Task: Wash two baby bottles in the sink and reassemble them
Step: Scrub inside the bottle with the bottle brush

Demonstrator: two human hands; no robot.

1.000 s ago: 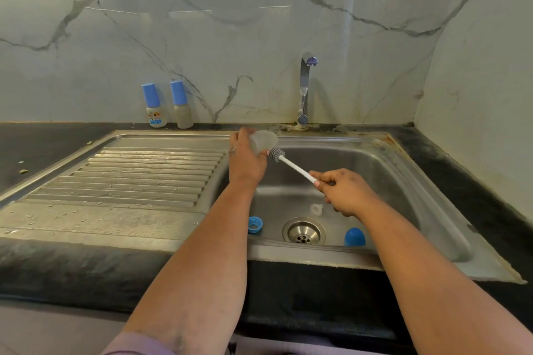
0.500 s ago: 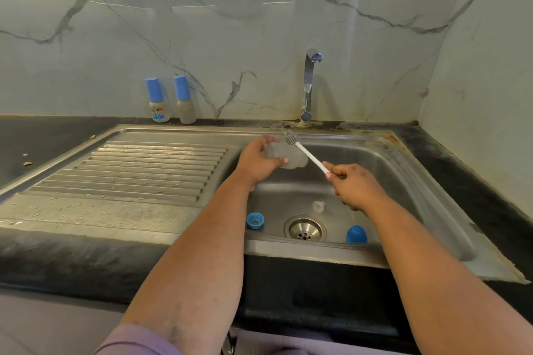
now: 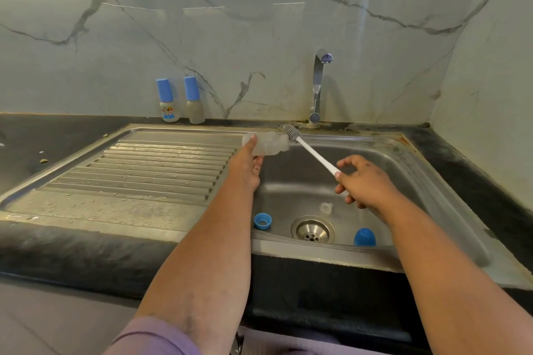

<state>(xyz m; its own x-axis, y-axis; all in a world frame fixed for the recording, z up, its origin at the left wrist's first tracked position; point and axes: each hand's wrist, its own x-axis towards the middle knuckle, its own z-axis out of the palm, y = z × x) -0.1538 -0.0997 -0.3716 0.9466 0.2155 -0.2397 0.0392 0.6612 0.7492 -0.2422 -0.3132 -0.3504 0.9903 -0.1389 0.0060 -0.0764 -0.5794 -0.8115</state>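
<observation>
My left hand point(image 3: 248, 167) holds a clear baby bottle body point(image 3: 266, 143) on its side over the sink's left edge, mouth to the right. My right hand point(image 3: 364, 183) grips the white handle of a bottle brush point(image 3: 313, 153); its bristle head sits just outside the bottle's mouth. In the basin point(image 3: 418, 190) lie a blue screw ring point(image 3: 262, 221), a clear teat point(image 3: 326, 208) and a blue cap point(image 3: 364, 237) around the drain point(image 3: 313, 229). Two capped bottles, one printed point(image 3: 168, 104) and one plain point(image 3: 194, 104), stand against the back wall.
A chrome tap point(image 3: 318, 83) rises behind the basin with no water running. The ribbed steel drainboard point(image 3: 144, 170) stretches left of the basin, wet with droplets. Black countertop point(image 3: 57, 141) surrounds the sink, and a tiled wall closes the right side.
My left hand has turned the bottle to lie level and shifted it left toward the drainboard. The brush head, beside the bottle before, now lies at its mouth.
</observation>
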